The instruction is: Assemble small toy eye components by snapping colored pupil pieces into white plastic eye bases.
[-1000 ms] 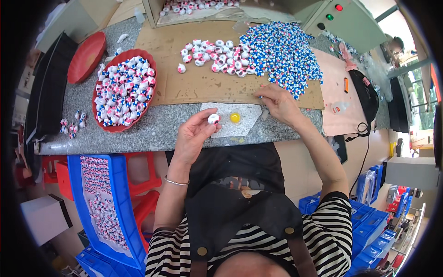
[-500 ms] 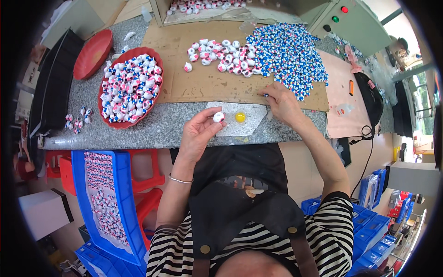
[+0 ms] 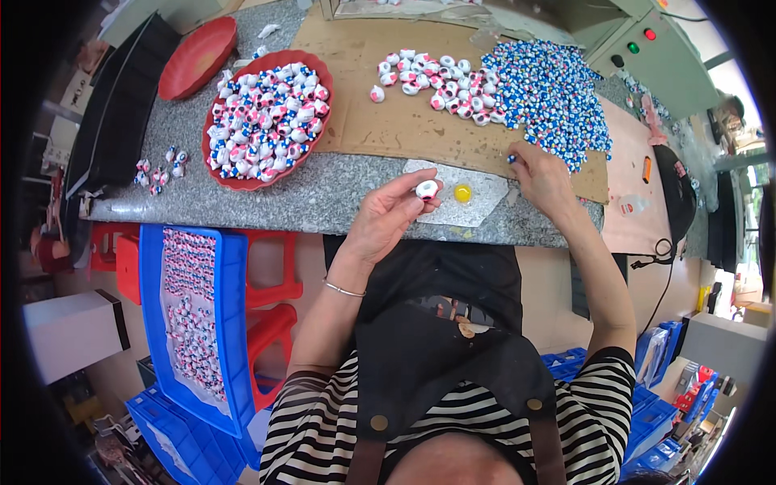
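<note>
My left hand (image 3: pixel 383 218) pinches a small white figurine piece (image 3: pixel 427 190) with a round hollow and a dark pink patch, between thumb and fingers. My right hand (image 3: pixel 547 181) is closed at the fingertips on a tiny blue piece (image 3: pixel 512 159), above the cardboard's near edge. Between the hands, a yellow round blob (image 3: pixel 462 193) sits on a pale sheet (image 3: pixel 477 212). Beyond my right hand spreads a heap of small blue-and-white pieces (image 3: pixel 550 97). To its left, a group of white-and-pink pieces (image 3: pixel 440 81) lies on the cardboard (image 3: pixel 356 121).
A red scalloped bowl (image 3: pixel 325 121), full of joined figurines, stands at the left, by another red bowl (image 3: pixel 198 61). A few figurines (image 3: pixel 162 170) lie near a black box (image 3: pixel 133 109). Below are a blue crate (image 3: pixel 234 323) and red stools (image 3: pixel 271 339). A metal box with buttons (image 3: pixel 655 73) stands far right.
The whole view has shifted, so the bench appears farther right and higher. My hands keep the same pieces, with little visible change in their pose.
</note>
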A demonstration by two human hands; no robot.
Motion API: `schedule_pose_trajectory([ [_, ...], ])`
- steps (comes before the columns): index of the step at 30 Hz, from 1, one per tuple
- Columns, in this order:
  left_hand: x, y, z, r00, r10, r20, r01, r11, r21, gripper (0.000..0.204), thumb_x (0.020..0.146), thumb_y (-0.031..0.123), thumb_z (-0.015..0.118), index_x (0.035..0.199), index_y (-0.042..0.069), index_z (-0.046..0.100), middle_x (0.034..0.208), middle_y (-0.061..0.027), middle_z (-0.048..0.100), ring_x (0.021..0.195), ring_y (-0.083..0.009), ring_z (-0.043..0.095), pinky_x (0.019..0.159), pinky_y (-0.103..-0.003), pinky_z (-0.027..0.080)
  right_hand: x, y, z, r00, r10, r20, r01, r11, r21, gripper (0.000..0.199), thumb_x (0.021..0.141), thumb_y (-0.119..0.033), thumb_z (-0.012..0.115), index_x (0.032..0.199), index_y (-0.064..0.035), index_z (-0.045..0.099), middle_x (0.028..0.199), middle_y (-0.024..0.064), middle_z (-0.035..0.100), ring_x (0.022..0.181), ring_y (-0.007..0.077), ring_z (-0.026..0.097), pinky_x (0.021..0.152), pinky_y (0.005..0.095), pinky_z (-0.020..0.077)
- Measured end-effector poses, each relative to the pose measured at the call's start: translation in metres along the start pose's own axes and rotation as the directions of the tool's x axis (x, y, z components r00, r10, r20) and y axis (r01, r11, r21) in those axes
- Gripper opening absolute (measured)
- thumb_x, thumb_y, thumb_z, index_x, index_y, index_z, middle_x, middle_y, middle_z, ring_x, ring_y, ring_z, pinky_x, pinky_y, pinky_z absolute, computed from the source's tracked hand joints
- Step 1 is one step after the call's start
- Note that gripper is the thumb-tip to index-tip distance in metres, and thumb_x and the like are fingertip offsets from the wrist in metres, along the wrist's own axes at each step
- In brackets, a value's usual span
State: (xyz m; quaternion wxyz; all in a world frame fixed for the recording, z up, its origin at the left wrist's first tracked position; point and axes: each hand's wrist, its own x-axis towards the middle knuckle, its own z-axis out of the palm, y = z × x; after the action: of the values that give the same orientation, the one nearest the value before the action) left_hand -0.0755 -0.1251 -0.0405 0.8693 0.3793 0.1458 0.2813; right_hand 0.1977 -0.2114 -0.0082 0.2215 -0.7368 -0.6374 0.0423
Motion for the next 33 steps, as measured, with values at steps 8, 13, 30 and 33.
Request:
schedule_pose_trajectory([
  [8, -0.004, 0.001, -0.005, 1.0, 0.013, -0.014, -0.012, 0.999, 0.035, 0.04, 0.091, 0.002, 0.058, 0.131, 0.0, 0.053, 0.119, -0.0101, 0.061, 0.105, -0.0177, 0.06, 0.096, -0.032, 0.047, 0.007, 0.001, -0.008, 0.996, -0.083, 0.044, 0.085, 0.995, -0.045, 0.017, 0.079, -0.006, 0.066, 0.095, -0.0028, 0.062, 0.084, 0.016, 0.063, 0.077, 0.0339, 0.063, 0.069, 0.0408, 0.05],
  [13, -0.005, 0.0, -0.005, 0.999, 0.03, -0.031, -0.027, 0.995, 0.094, 0.039, 0.088, 0.0, 0.063, 0.126, 0.0, 0.057, 0.115, -0.0084, 0.062, 0.102, -0.0162, 0.062, 0.094, -0.03, 0.049, 0.003, 0.007, 0.001, 0.998, -0.052, 0.037, 0.053, 0.998, -0.023, 0.015, 0.079, -0.007, 0.065, 0.094, -0.0028, 0.066, 0.086, 0.0168, 0.066, 0.078, 0.0342, 0.065, 0.07, 0.0411, 0.0512],
  [30, -0.004, 0.003, 0.001, 0.968, 0.213, -0.136, -0.157, 0.929, 0.335, 0.033, 0.084, -0.008, 0.065, 0.116, -0.005, 0.059, 0.108, -0.0045, 0.056, 0.095, -0.0119, 0.062, 0.085, -0.023, 0.051, -0.006, -0.066, 0.011, 0.9, -0.373, 0.227, 0.392, 0.919, -0.045, 0.026, 0.074, -0.002, 0.058, 0.099, -0.0001, 0.063, 0.08, 0.0136, 0.057, 0.076, 0.0328, 0.061, 0.065, 0.0424, 0.0497],
  [33, -0.007, 0.004, -0.003, 0.947, 0.258, -0.191, -0.139, 0.866, 0.479, 0.031, 0.082, -0.008, 0.067, 0.112, -0.005, 0.061, 0.106, -0.0058, 0.058, 0.09, -0.0115, 0.063, 0.081, -0.023, 0.052, -0.004, -0.069, 0.011, 0.879, -0.397, 0.264, 0.426, 0.902, -0.062, 0.026, 0.074, -0.002, 0.059, 0.1, 0.0, 0.062, 0.08, 0.0141, 0.057, 0.076, 0.0325, 0.061, 0.064, 0.0421, 0.0492],
])
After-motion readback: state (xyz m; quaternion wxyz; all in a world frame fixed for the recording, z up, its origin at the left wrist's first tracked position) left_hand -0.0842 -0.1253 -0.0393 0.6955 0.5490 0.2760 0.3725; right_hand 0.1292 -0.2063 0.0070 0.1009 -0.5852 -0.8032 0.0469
